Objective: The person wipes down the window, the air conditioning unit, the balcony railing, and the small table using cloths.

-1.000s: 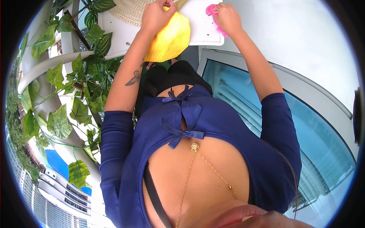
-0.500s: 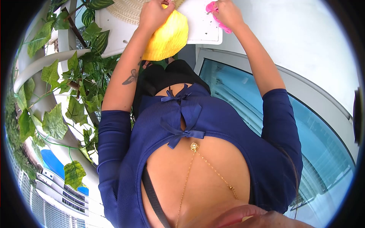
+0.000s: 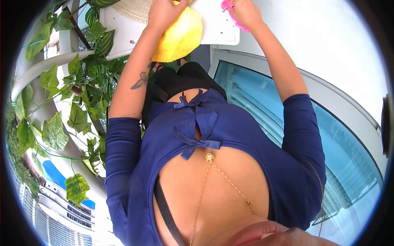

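At the top of the view, my left hand (image 3: pixel 166 13) is closed on the upper edge of a yellow crepe paper piece (image 3: pixel 180 39). The crinkled paper hangs down past the edge of the white table (image 3: pixel 219 35). My right hand (image 3: pixel 245 14) is closed around pink scissors (image 3: pixel 226 5). Only their looped pink handle parts show, and the blades are out of sight. A gap of bare tabletop separates the scissors from the paper. The fingertips of both hands are partly cut off by the frame's top edge.
A woven round placemat (image 3: pixel 133 9) lies on the table behind my left hand. Small dark specks dot the tabletop. Leafy vines (image 3: pixel 55 131) climb a white railing (image 3: pixel 53 61) on the left. A glass window (image 3: pixel 262 98) and white wall (image 3: pixel 328 37) stand on the right.
Both hands, the yellow paper and the table edge sit slightly higher in the view. The grip of each hand looks the same.
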A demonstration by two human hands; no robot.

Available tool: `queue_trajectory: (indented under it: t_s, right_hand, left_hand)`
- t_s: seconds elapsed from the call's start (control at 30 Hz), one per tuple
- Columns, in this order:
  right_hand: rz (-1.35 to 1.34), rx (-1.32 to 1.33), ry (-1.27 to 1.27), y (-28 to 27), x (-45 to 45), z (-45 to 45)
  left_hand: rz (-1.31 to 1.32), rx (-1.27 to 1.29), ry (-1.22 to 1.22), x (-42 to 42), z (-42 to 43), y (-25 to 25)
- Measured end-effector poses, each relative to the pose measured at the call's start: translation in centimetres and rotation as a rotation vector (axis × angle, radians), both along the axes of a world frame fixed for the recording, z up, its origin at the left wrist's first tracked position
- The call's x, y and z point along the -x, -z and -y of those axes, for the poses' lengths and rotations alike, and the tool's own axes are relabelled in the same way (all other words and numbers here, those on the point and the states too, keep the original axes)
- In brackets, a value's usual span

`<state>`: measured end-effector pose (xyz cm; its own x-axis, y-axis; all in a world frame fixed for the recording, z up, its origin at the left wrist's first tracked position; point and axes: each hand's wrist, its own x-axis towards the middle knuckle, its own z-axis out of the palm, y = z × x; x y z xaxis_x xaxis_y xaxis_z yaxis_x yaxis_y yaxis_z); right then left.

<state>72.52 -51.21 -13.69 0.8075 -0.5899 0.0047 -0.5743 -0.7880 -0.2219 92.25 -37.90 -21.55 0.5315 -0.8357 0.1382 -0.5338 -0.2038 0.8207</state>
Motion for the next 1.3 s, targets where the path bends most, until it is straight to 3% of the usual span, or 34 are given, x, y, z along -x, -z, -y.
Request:
queue_trajectory:
  t_s: [0.1, 0.33, 0.43, 0.53, 0.6, 0.67, 0.7, 0.77, 0.83, 0.87, 0.93, 0.97, 1.03, 1.07, 1.1, 1.17, 1.23, 1.3]
  right_hand:
    - [0.021, 0.029, -0.049, 2.1, 0.6, 2.5]
    - [-0.021, 0.019, -0.044, -0.5, -0.2, 0.5]
    - [0.050, 0.105, -0.077, 2.8, 0.6, 3.4]
    - [0.188, -0.112, -0.025, 0.2, -0.3, -1.1]
    - [0.201, 0.055, -0.058, 2.5, 1.6, -3.2]
    - [-0.064, -0.304, -0.131, -0.1, 3.6, -6.7]
    - [-0.063, -0.300, -0.131, -1.2, 4.2, -6.6]
    - [-0.365, -0.769, 0.020, -3.8, 5.7, -4.6]
    - [-0.091, -0.735, 0.230, -4.3, 7.2, -1.3]
    - [-0.086, -0.729, 0.219, -4.7, 6.4, -0.1]
    - [0.630, -0.859, 0.655, -5.6, 4.7, 2.1]
    - [0.644, -0.850, 0.633, -4.7, 4.0, 2.8]
    - [0.488, -0.498, 0.514, -0.6, 2.0, 1.8]
    - [0.333, -0.419, 0.316, 0.2, 0.7, -1.5]
    - [0.281, -0.028, 0.014, 3.3, 0.5, -4.6]
    - [0.283, -0.091, -0.121, 2.8, -1.1, -10.4]
    - [0.236, -0.072, -0.276, 3.5, -1.3, -8.0]
    - [0.359, 0.127, -0.275, 4.7, -3.0, -1.3]
  left_hand:
    - [0.032, 0.033, -0.005, 0.0, -0.1, 0.4]
    - [0.020, 0.028, -0.006, 0.0, 0.1, 0.1]
    - [0.012, -0.018, 0.010, 0.0, -0.1, 0.1]
    - [-0.053, -0.051, 0.044, 0.0, -0.1, 0.1]
    - [0.053, -0.020, 0.034, 0.0, 0.3, 0.1]
    - [-0.063, 0.029, 0.089, -0.1, -0.3, -2.5]
    - [-0.187, 0.067, 0.142, 0.0, -0.8, -3.6]
    - [-0.131, 0.072, 0.160, 0.2, -0.8, -4.1]
    - [-0.076, 0.066, 0.176, 0.5, -0.7, -4.1]
    - [-0.035, -0.029, 0.172, 0.5, -0.5, -4.0]
    - [-0.009, -0.113, 0.167, 0.6, -0.3, -4.0]
    - [0.008, -0.096, 0.155, 0.5, -0.2, -3.8]
    - [-0.202, -0.068, 0.108, -0.1, -0.3, -3.4]
    - [-0.244, -0.076, 0.084, -0.6, -0.5, -3.7]
    - [-0.235, -0.066, 0.081, -1.2, -0.5, -3.7]
    - [-0.513, 0.025, 0.095, -2.2, -0.8, -3.8]
    - [-0.424, 0.008, 0.090, -2.9, -1.0, -5.7]
    - [-0.280, -0.073, 0.130, -3.6, -1.1, -6.2]
